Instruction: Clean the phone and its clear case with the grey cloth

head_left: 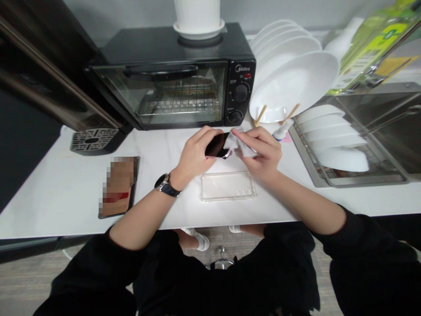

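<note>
A dark phone [215, 146] is gripped at its left end by my left hand [198, 151], held just above the white counter. My right hand [263, 151] pinches a crumpled white cloth or tissue [241, 145], which touches the right end of the phone. Below the phone, a clear phone case [227, 186] lies flat on the counter. A small white bottle with a blue ring [282, 130] is just beyond my right hand.
A black toaster oven [171, 92] stands behind my hands, with a white pot [198, 17] on top. White plates [296, 83] lean at its right, beside a steel sink rack [365, 180] with bowls. Another phone [119, 186] lies left, near a dark appliance [94, 141].
</note>
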The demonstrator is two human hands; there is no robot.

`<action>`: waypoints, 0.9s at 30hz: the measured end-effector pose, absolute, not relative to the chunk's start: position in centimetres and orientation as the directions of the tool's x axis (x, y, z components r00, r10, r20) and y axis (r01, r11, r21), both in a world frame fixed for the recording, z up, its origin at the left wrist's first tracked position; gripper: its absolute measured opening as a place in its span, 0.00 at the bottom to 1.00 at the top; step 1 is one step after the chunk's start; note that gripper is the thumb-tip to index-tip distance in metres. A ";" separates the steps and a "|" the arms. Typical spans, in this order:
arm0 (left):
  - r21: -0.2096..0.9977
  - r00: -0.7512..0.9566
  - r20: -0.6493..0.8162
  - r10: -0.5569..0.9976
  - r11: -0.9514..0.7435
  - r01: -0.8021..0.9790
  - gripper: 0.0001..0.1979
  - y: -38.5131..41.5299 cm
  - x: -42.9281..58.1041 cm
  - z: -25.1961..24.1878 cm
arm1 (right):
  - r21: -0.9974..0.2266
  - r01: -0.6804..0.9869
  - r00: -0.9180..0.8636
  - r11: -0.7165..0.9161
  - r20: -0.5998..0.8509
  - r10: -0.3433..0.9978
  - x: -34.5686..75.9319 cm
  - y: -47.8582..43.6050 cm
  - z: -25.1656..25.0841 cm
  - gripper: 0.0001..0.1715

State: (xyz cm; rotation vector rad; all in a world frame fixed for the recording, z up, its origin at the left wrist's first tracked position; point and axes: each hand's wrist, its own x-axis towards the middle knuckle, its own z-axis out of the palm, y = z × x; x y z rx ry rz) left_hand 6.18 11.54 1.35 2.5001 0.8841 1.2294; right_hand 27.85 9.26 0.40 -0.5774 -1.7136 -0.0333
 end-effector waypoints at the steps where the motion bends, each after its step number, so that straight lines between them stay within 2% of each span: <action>1: 0.435 0.464 0.654 0.598 -0.799 0.416 0.13 11.4 6.2 1.4 | -0.306 0.394 -0.091 0.867 0.925 0.368 27.9 9.3 0.4 0.30; 11: 0.441 0.475 0.626 0.619 -0.783 0.439 0.12 11.2 6.2 1.5 | -0.380 0.387 -0.006 0.840 0.910 0.414 27.7 9.6 0.0 0.25; 17: 0.443 0.483 0.589 0.648 -0.759 0.478 0.15 11.7 6.2 1.3 | -0.259 0.369 -0.151 0.892 0.931 0.333 27.5 9.0 0.2 0.32; 21: 0.457 0.481 0.548 0.685 -0.726 0.514 0.19 11.9 6.1 0.9 | -0.174 0.328 -0.238 0.929 0.936 0.259 27.3 8.7 0.4 0.32; 27: 0.477 0.468 0.529 0.708 -0.705 0.526 0.17 11.9 6.2 0.7 | -0.149 0.332 -0.270 0.931 0.931 0.245 27.2 8.7 0.5 0.32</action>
